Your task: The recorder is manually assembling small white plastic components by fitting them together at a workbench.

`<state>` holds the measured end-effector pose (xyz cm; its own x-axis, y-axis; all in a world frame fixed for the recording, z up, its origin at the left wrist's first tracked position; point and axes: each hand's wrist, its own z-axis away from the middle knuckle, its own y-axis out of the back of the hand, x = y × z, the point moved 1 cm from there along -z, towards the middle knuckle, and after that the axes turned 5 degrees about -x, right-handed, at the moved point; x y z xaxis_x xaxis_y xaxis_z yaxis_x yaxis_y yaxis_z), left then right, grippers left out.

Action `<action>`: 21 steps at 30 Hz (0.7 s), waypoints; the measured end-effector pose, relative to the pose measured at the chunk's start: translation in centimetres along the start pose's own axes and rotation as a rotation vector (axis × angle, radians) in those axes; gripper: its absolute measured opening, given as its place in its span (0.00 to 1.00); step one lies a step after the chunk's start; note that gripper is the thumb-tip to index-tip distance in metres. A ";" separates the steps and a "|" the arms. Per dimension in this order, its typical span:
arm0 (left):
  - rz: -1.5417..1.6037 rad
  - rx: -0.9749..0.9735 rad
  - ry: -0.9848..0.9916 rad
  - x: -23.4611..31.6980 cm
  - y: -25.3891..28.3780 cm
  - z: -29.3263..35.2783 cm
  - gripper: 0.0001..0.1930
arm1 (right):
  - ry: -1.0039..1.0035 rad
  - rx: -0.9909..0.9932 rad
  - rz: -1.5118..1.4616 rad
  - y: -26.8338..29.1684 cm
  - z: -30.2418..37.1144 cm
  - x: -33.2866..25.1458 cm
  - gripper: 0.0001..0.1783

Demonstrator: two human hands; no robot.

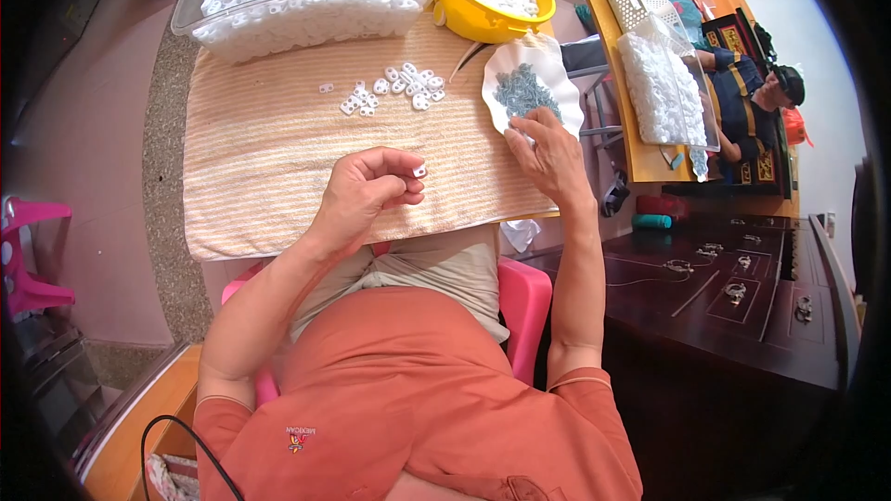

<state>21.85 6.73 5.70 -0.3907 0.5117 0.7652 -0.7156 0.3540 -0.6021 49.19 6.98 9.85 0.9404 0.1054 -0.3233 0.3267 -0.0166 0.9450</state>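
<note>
My left hand (369, 187) is over the near part of the towel-covered table, thumb and fingers closed on a small white plastic piece (419, 171) with holes. Over the near edge of a white scallop-rimmed dish (497, 70) is my right hand (549, 150). Its fingertips are drawn together at a pile of small grey-blue pieces (527, 88) too fine to name; whatever they pinch is hidden. Beyond my left hand, several loose white plastic pieces (408, 83) lie scattered on the striped towel (269, 148), one of them (326, 88) apart at the left.
A clear bin (306, 23) heaped with white pieces and a yellow basin (483, 23) of similar pieces stand at the far edge. Dark tweezers (469, 57) lie beside the dish. At right, another person (742, 102) sits by a table with a filled clear box (661, 93).
</note>
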 end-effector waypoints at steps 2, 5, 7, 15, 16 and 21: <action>0.000 0.005 0.002 0.0 0.0 0.0 0.14 | 0.030 0.036 0.004 -0.1 0.3 -0.3 0.12; 0.002 0.008 0.002 0.0 0.0 0.0 0.13 | 0.066 0.067 0.025 -0.3 0.7 -0.8 0.13; -0.003 0.016 0.010 0.1 0.0 0.0 0.13 | 0.073 0.123 0.022 -0.6 0.9 -0.7 0.12; -0.010 0.031 0.016 -0.1 0.0 0.0 0.12 | 0.126 0.293 -0.013 -2.1 1.1 -0.1 0.08; -0.008 0.032 0.017 -0.1 0.0 0.1 0.12 | 0.104 0.306 -0.029 -2.1 1.2 -0.2 0.07; -0.002 0.031 0.019 -0.1 -0.1 0.1 0.12 | 0.108 0.330 -0.107 -2.5 1.4 0.4 0.06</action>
<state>21.89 6.55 5.74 -0.3784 0.5253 0.7621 -0.7340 0.3314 -0.5928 48.90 5.64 7.29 0.8894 0.2284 -0.3959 0.4525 -0.3180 0.8331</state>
